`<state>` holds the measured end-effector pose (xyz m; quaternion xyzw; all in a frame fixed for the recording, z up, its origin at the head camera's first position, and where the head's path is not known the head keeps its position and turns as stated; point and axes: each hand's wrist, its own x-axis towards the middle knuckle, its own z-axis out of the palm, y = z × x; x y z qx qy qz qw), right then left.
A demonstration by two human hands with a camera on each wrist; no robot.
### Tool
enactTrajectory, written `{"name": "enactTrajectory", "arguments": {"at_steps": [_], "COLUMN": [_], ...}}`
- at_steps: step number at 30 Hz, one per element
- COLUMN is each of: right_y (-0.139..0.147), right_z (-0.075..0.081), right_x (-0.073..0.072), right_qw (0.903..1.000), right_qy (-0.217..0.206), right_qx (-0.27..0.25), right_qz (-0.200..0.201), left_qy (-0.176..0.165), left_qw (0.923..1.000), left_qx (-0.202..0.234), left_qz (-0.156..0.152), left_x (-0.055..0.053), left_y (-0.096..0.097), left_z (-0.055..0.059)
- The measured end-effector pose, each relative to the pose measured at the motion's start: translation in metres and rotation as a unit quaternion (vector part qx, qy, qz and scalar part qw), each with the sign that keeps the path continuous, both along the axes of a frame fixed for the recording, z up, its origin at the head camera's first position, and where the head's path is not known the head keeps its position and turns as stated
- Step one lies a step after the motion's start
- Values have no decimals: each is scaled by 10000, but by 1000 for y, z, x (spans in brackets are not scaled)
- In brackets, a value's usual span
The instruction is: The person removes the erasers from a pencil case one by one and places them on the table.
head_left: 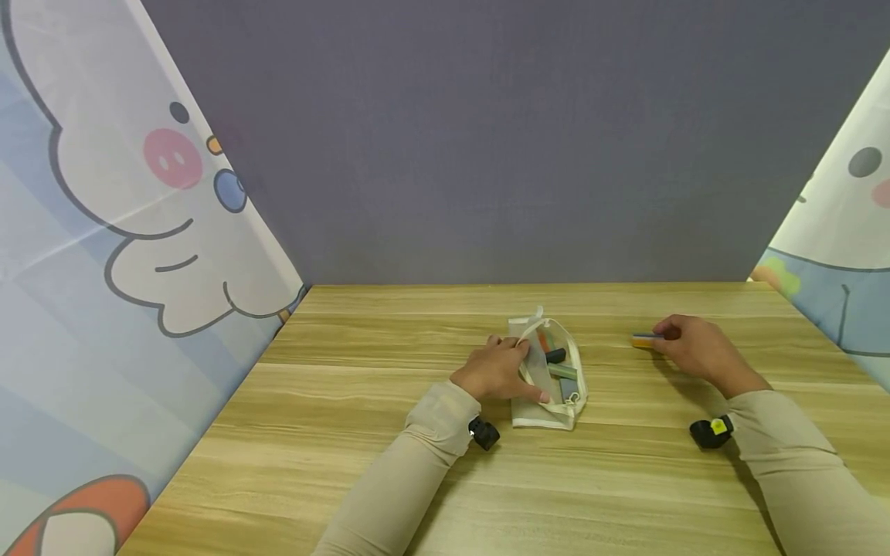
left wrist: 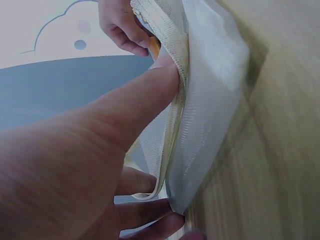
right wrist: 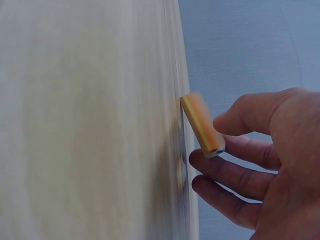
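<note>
My left hand (head_left: 495, 369) holds the edge of a white mesh zipper pouch (head_left: 542, 417), thumb at the zipper rim and fingers on the far side. The pouch gapes toward the right. Inside it are a black piece (head_left: 555, 356), a green bar (head_left: 563, 371), a grey piece (head_left: 568, 388) and an orange-red piece (head_left: 543, 340). To the right of the pouch, my right hand (head_left: 698, 351) pinches a small orange-yellow bar (right wrist: 202, 125) by one end, between thumb and fingers. In the head view a blue strip shows along the bar's upper side.
Both hands work over a wood-grain table (head_left: 389, 324). A grey panel (head_left: 514, 147) rises along its back edge. Cartoon-printed sheets (head_left: 69, 347) hang at the left and right sides. Each wrist wears a small black camera (head_left: 484, 434).
</note>
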<state>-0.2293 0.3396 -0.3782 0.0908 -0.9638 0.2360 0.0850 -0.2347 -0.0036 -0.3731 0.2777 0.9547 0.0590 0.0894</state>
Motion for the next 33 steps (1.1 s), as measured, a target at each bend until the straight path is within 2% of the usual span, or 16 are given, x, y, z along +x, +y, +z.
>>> {"name": "enactTrajectory", "arguments": {"at_steps": [11,22,27,33], "right_y": [-4,-12,-15,-19], "right_z": [1,-1,0,2], "right_x": [7,16,19,23], "right_qw": [9996,9997,9998,9996], "right_qy": [-232,-193,-48,-130], "right_qx": [-10,-58,-102,-93], "right_qz": [-140,-134,-177,-236], "left_qy": [17,39,16,-9], "left_qw": [10000,9999,9999,9999], "left_qx": [-23,-46,-34,-38], "left_qz": [-39,-139,-142,-127], "left_x": [4,9,11,12], "left_y": [-3,-8,-10,-12], "left_z": [0,0,1,0]}}
